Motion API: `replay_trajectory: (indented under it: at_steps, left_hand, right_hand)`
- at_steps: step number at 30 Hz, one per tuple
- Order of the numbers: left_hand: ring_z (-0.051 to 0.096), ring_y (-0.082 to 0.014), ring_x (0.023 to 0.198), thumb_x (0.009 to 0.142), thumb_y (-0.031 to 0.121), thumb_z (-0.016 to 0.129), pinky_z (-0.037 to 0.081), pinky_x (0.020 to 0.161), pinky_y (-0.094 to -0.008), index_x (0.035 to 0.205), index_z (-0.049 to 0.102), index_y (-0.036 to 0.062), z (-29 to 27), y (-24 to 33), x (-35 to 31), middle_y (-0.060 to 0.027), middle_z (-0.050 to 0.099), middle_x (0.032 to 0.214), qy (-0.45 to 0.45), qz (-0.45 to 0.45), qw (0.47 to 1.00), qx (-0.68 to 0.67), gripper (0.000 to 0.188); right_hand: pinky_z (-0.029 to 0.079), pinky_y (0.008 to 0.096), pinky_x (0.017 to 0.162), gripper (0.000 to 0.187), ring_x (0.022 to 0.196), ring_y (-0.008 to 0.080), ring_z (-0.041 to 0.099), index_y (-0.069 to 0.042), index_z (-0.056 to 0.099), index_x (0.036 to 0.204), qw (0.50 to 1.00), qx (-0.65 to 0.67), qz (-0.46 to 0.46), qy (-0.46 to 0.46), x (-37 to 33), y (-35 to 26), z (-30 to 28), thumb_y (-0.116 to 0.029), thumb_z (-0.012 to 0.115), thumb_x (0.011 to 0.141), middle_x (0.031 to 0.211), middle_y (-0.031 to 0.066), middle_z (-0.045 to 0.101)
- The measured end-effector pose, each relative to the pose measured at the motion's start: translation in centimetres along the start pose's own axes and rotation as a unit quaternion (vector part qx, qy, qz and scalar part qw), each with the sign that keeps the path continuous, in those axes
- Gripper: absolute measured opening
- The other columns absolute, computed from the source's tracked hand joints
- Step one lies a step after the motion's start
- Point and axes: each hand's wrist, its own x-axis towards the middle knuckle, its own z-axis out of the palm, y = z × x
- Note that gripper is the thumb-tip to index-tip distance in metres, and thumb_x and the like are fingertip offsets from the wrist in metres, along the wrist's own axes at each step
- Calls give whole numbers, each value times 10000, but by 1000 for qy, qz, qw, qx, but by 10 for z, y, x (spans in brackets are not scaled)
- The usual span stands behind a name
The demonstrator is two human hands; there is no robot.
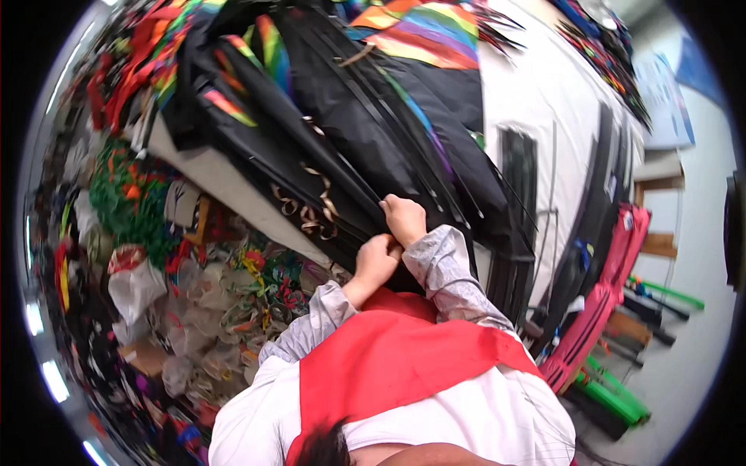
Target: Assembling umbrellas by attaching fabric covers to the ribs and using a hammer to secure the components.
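Observation:
Black fabric point(353, 159) with rainbow-coloured strips, which looks like folded kites, lies in long layers before me. My right hand point(406, 223) is closed on the near end of the fabric, its fingertips pinched at a folded edge. Just below and to the left, my left hand point(374, 262) is closed on the same black fabric, close to the right wrist. Thin dark rods point(431, 198) with pale tips run along the cloth. Left of the hands, curled tan ribbons point(326, 198) rest on it. What lies inside my fingers is mostly hidden.
A white-covered table point(517, 93) bears the fabric, with black bundles point(519, 171) at its right. Rainbow cloth point(427, 31) lies at the far side. Plastic bags and scraps point(202, 311) heap up at left. A pink long bag point(598, 303) and green tubes point(618, 392) are at right.

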Motion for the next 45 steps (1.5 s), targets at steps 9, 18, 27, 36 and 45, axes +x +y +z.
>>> replay_trajectory:
  at_steps: [9,18,27,36,45]
  left_hand:
    - [613,-243,1000,879,140,653,486,867,-299,1300,513,-28,6,-9,20,-181,611,1176,-39,7,999,-9,474]
    - [607,-158,754,883,107,627,480,694,-241,1120,622,-41,35,33,-12,-97,669,893,-13,-24,999,-40,280]
    - [585,-164,700,864,112,626,475,661,-254,1079,646,-35,47,49,-43,-82,666,872,14,4,1000,-26,260]
    - [568,-143,699,878,119,621,460,655,-236,1112,638,-38,48,51,-50,-69,665,881,-3,-47,997,-53,282]
    - [583,-133,775,897,84,608,474,715,-221,1171,615,-39,65,52,-60,-90,670,946,-157,-54,983,-72,300]
  right_hand:
    - [460,246,567,110,607,134,588,-52,666,943,869,231,264,349,-142,174,-94,-138,607,909,748,42,661]
    - [452,425,945,551,1106,374,551,-33,537,1244,908,-40,407,97,-276,341,-22,-251,697,763,1227,188,567]
    - [414,414,1001,735,1202,364,474,-29,466,1315,920,-129,369,40,-234,340,-17,-368,764,735,1365,172,459]
    - [427,435,982,718,1155,390,499,-24,445,1318,893,-135,419,94,-251,383,-16,-364,754,767,1321,191,472]
    - [429,431,985,667,1163,381,500,-29,478,1299,901,-102,405,121,-245,380,-5,-321,746,763,1317,183,486]
